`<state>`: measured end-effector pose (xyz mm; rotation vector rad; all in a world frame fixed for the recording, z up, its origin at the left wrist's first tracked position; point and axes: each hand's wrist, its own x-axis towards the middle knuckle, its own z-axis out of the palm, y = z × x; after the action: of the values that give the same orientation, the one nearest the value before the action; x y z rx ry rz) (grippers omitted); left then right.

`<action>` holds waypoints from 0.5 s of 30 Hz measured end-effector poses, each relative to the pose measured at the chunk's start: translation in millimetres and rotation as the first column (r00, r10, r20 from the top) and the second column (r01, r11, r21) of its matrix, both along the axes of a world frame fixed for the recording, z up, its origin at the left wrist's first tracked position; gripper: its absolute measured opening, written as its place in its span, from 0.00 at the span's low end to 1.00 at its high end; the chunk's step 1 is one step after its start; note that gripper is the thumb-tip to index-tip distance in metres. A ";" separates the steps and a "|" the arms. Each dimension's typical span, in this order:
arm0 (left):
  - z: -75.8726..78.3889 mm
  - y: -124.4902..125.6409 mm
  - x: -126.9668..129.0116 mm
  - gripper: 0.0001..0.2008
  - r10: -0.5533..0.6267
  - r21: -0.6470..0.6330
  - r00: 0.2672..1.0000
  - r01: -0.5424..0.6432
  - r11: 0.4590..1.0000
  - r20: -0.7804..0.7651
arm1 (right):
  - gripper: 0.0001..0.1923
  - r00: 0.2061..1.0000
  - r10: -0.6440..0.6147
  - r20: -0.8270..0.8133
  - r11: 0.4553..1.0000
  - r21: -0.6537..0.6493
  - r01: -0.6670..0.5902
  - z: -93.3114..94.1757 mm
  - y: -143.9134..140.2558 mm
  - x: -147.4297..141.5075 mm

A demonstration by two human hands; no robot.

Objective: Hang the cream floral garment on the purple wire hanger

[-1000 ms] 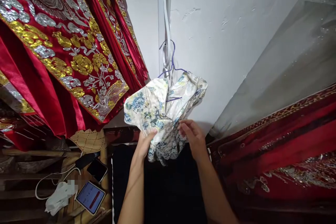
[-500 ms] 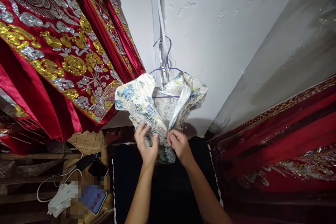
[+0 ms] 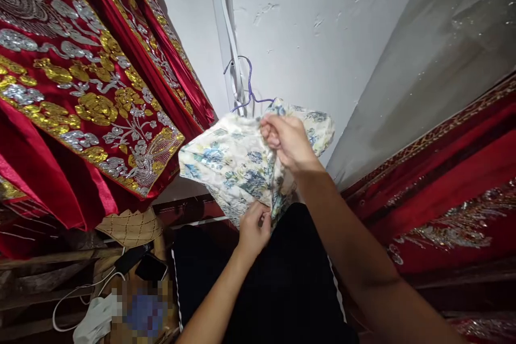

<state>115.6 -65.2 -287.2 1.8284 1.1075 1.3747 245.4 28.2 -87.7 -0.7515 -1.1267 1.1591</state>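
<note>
A white garment with blue flowers (image 3: 229,164) hangs on a purple wire hanger (image 3: 248,88) hooked to a white strip on the wall. My left hand (image 3: 253,228) pinches the garment's lower edge. Higher up, my right hand (image 3: 286,140) grips the cloth near the collar, just under the hanger. Both hands are closed on the fabric.
Red robes with gold and silver embroidery (image 3: 80,91) hang at the left, and more red embroidered cloth (image 3: 443,193) lies at the right. Below is black fabric (image 3: 274,290). At the lower left, a wooden surface holds phones (image 3: 149,266), a white cable and a white cloth (image 3: 94,320).
My right hand rose from the garment's lower part to its top near the hanger. My left hand stayed low on the hem. The view shifted a little to the right.
</note>
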 end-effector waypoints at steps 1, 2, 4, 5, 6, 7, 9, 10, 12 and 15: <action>1.6 2.1 -3.1 0.09 -0.036 -0.012 0.999 0.036 0.999 -0.025 | 0.12 1.000 0.009 0.003 1.000 0.025 -0.009 8.1 0.4 0.1; 6.0 5.6 -7.4 0.08 -0.062 -0.026 0.997 0.061 0.998 -0.046 | 0.11 1.000 0.015 0.010 0.999 0.033 -0.015 12.3 -1.3 -0.4; 26.4 16.2 -17.9 0.06 -0.072 -0.041 0.996 0.070 0.997 -0.055 | 0.11 0.998 0.039 0.040 0.999 0.021 -0.040 11.5 -8.7 -2.1; 42.8 22.9 -23.1 0.07 -0.066 -0.024 0.997 0.065 0.998 -0.043 | 0.11 0.997 0.049 0.057 0.999 0.015 -0.050 8.9 -13.2 -3.1; 62.7 30.3 -27.5 0.12 -0.049 0.012 0.999 0.050 0.999 -0.017 | 0.11 0.996 0.050 0.076 0.999 0.018 -0.051 6.2 -17.5 -4.0; 85.2 38.0 -30.7 0.17 -0.037 0.072 0.999 0.035 0.997 0.023 | 0.11 0.994 0.044 0.100 0.998 0.031 -0.048 4.3 -21.1 -4.9; 131.9 53.7 -32.4 0.22 0.029 0.236 0.994 -0.052 0.970 0.101 | 0.12 0.986 0.029 0.162 0.996 0.081 -0.043 3.9 -25.1 -6.4; 153.3 61.2 -31.0 0.22 0.046 0.292 0.994 -0.073 0.954 0.098 | 0.12 0.982 0.019 0.187 0.993 0.112 -0.041 4.6 -24.8 -7.0; 186.6 73.8 -24.7 0.16 0.049 0.372 0.999 -0.050 0.927 0.011 | 0.13 0.978 -0.021 0.208 0.986 0.164 -0.014 3.6 -19.2 -8.1; 211.0 84.5 -17.3 0.10 0.098 0.463 0.988 -0.033 0.886 -0.118 | 0.13 0.968 -0.145 0.205 0.974 0.201 0.103 -16.2 -2.4 -9.0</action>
<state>98.3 19.4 -76.2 2.2682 0.9722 1.6825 236.4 25.8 -103.9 -0.8035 -1.3326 0.8648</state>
